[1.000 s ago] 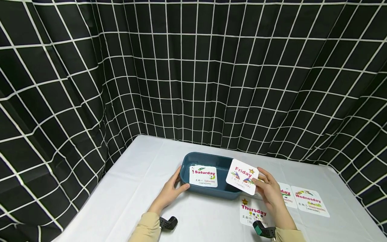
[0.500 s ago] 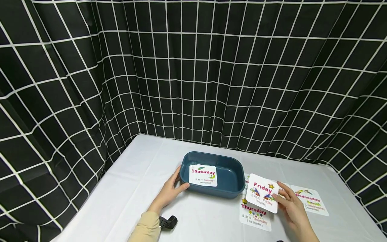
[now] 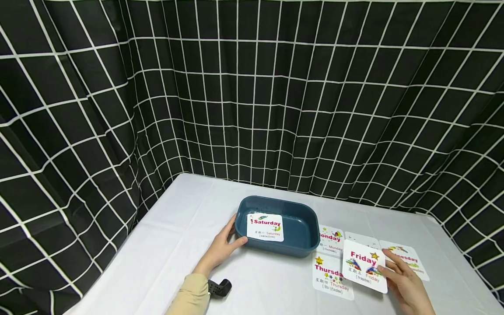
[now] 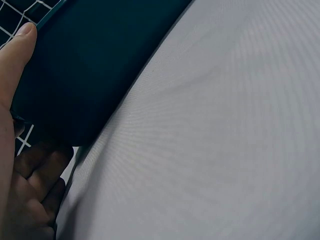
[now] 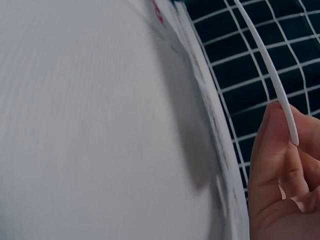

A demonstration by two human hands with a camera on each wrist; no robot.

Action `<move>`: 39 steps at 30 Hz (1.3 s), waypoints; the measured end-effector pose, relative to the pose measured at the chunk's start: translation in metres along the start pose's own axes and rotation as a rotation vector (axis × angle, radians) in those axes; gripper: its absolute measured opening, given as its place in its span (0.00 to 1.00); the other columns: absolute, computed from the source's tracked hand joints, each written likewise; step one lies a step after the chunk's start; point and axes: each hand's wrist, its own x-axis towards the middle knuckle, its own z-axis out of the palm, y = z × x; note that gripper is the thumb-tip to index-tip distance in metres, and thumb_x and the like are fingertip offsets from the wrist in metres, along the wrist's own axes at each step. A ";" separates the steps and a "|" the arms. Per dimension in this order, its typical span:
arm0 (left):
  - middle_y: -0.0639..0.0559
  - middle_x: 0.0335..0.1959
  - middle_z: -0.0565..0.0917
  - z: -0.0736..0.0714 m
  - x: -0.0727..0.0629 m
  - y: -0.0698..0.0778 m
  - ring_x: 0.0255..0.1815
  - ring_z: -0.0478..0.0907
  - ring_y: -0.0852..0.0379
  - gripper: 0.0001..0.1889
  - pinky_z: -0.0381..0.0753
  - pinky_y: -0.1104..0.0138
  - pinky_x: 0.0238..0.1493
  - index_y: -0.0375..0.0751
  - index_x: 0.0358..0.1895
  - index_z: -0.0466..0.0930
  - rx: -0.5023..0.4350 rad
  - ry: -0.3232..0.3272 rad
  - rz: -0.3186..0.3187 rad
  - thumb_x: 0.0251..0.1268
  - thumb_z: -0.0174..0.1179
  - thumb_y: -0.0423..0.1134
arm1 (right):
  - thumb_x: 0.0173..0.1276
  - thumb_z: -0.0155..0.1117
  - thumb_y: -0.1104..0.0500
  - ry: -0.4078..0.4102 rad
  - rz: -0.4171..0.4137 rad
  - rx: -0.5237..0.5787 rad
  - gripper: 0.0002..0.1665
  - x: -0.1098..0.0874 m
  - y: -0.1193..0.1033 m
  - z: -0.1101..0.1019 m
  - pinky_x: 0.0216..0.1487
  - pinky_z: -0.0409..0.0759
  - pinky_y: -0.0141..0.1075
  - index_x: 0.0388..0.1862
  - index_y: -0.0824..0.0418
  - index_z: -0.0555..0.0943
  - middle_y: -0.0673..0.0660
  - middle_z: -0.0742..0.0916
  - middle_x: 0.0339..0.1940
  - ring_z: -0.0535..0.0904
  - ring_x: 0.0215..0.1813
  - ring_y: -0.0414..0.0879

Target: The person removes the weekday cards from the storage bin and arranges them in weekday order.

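My left hand (image 3: 221,249) holds the left end of a dark blue plastic bin (image 3: 275,248). In the left wrist view its thumb (image 4: 25,37) lies at the rim and the other fingers curl by the bin's lower corner. A Saturday card (image 3: 265,227) lies inside the bin, face up. Between thumb and fingers, my right hand (image 3: 405,280) pinches the right edge of a white Friday card (image 3: 364,266), seen edge-on in the right wrist view. The raised card overlaps the Thursday card (image 3: 330,278) and a mostly hidden card (image 3: 360,238) behind it.
A Monday card (image 3: 331,239) lies against the bin's right side, and a Wednesday card (image 3: 409,258) is at the far right, partly behind my right hand. White cloth (image 3: 197,197) covers the table. A black curtain with a white grid (image 3: 260,109) surrounds it.
My right hand has carried the Friday card from over the bin's right end to the right and nearer me, above the laid-out cards. The left hand and bin have stayed put.
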 end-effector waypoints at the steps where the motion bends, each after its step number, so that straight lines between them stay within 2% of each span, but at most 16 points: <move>1: 0.47 0.71 0.56 0.000 0.000 0.000 0.65 0.63 0.48 0.45 0.58 0.51 0.64 0.49 0.74 0.47 0.002 0.001 0.000 0.57 0.61 0.57 | 0.63 0.65 0.62 -0.002 0.012 -0.018 0.25 0.000 0.001 -0.003 0.36 0.76 0.28 0.46 0.30 0.74 0.37 0.78 0.35 0.76 0.37 0.32; 5: 0.47 0.71 0.56 0.000 0.000 0.002 0.65 0.63 0.48 0.45 0.58 0.51 0.64 0.48 0.74 0.47 0.005 0.004 0.001 0.57 0.61 0.58 | 0.61 0.67 0.57 -0.018 0.093 -0.123 0.25 0.001 0.000 -0.013 0.39 0.78 0.30 0.45 0.26 0.72 0.37 0.78 0.37 0.76 0.38 0.32; 7: 0.47 0.71 0.57 0.000 0.000 0.002 0.65 0.63 0.48 0.45 0.58 0.51 0.64 0.48 0.74 0.47 0.005 0.003 0.001 0.57 0.61 0.58 | 0.60 0.68 0.54 -0.033 0.134 -0.185 0.31 0.003 0.000 -0.018 0.40 0.78 0.31 0.55 0.28 0.68 0.40 0.78 0.40 0.76 0.39 0.33; 9: 0.47 0.71 0.56 -0.001 0.000 0.002 0.65 0.63 0.48 0.45 0.58 0.51 0.64 0.48 0.74 0.47 0.007 0.003 0.002 0.57 0.61 0.58 | 0.58 0.69 0.52 -0.039 0.173 -0.233 0.34 0.003 -0.001 -0.021 0.40 0.79 0.32 0.59 0.31 0.65 0.44 0.77 0.42 0.76 0.39 0.35; 11: 0.47 0.71 0.56 -0.001 0.000 0.002 0.65 0.63 0.48 0.45 0.58 0.51 0.64 0.48 0.74 0.47 0.006 0.002 0.005 0.57 0.61 0.58 | 0.58 0.69 0.51 -0.049 0.198 -0.257 0.41 0.003 -0.001 -0.024 0.40 0.79 0.33 0.68 0.38 0.60 0.46 0.78 0.43 0.76 0.39 0.37; 15: 0.46 0.71 0.56 -0.001 0.000 0.001 0.65 0.63 0.48 0.45 0.58 0.51 0.64 0.48 0.74 0.47 0.006 -0.001 0.005 0.58 0.61 0.57 | 0.58 0.70 0.53 -0.048 0.212 -0.263 0.49 0.001 0.000 -0.027 0.40 0.80 0.35 0.74 0.52 0.54 0.48 0.80 0.43 0.78 0.40 0.40; 16: 0.47 0.71 0.56 -0.001 0.000 0.001 0.65 0.63 0.48 0.45 0.58 0.52 0.64 0.48 0.74 0.47 0.007 -0.002 0.003 0.58 0.61 0.57 | 0.58 0.70 0.53 -0.046 0.211 -0.262 0.52 0.001 0.000 -0.027 0.40 0.80 0.36 0.75 0.57 0.51 0.48 0.81 0.43 0.79 0.40 0.41; 19: 0.47 0.71 0.57 0.000 -0.001 -0.001 0.65 0.63 0.49 0.45 0.58 0.51 0.64 0.49 0.74 0.47 0.010 -0.002 0.000 0.57 0.61 0.57 | 0.55 0.72 0.54 -0.021 0.223 -0.277 0.57 0.001 0.002 -0.028 0.38 0.80 0.37 0.74 0.65 0.46 0.48 0.82 0.40 0.80 0.38 0.43; 22: 0.48 0.70 0.58 0.000 -0.001 -0.002 0.65 0.64 0.49 0.45 0.57 0.51 0.65 0.50 0.74 0.47 0.012 0.002 0.001 0.57 0.61 0.58 | 0.54 0.72 0.52 0.002 0.213 -0.360 0.57 0.002 0.003 -0.028 0.36 0.80 0.37 0.73 0.68 0.48 0.52 0.82 0.40 0.80 0.37 0.44; 27: 0.48 0.71 0.58 0.001 -0.001 -0.002 0.65 0.63 0.49 0.45 0.56 0.49 0.65 0.50 0.74 0.47 0.011 0.005 -0.003 0.57 0.61 0.57 | 0.53 0.72 0.49 0.048 0.144 -0.586 0.54 0.005 0.006 -0.028 0.30 0.76 0.35 0.69 0.71 0.55 0.63 0.79 0.43 0.77 0.34 0.44; 31: 0.48 0.71 0.57 0.001 -0.001 -0.001 0.65 0.63 0.49 0.45 0.56 0.49 0.65 0.51 0.74 0.47 0.013 0.003 -0.008 0.57 0.60 0.58 | 0.52 0.73 0.50 0.089 0.094 -0.691 0.51 0.005 0.006 -0.028 0.29 0.71 0.32 0.66 0.73 0.60 0.58 0.79 0.38 0.73 0.34 0.43; 39: 0.46 0.70 0.58 0.001 -0.001 0.000 0.65 0.63 0.48 0.45 0.56 0.49 0.65 0.51 0.74 0.47 0.007 0.001 0.001 0.57 0.61 0.58 | 0.52 0.73 0.51 0.072 0.068 -0.763 0.48 0.001 0.001 -0.026 0.30 0.67 0.33 0.63 0.75 0.62 0.53 0.79 0.33 0.71 0.34 0.44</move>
